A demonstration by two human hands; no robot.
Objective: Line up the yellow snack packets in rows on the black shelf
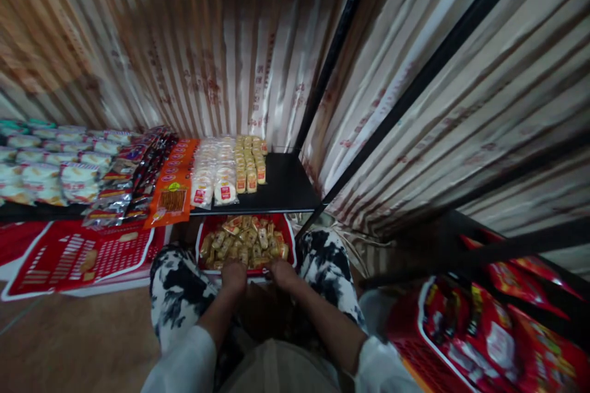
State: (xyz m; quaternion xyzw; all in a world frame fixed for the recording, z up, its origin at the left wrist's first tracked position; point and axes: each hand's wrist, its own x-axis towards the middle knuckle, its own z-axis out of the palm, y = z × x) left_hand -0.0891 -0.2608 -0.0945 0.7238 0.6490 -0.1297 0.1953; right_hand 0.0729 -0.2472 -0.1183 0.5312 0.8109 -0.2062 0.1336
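Between my knees is a red basket (292,234) with a white rim, filled with small yellow-wrapped snack packs (249,241). My left hand (234,275) is closed at the basket's near rim, toward its left side. Closed on the same rim farther right is my right hand (282,274). The fingertips of both hands are mostly hidden by the rim and the backs of the hands. Just beyond the basket, a black shelf (290,179) carries rows of yellow packs (251,166) and clear-wrapped white round cakes (225,185).
Orange snack bags (173,187), dark shiny packets (142,178) and white wrapped packs (78,178) line the shelf leftward. An emptier red basket (110,252) lies at left. Black shelf posts (369,147) slant at right, near a red basket (426,313) of red packets (493,338).
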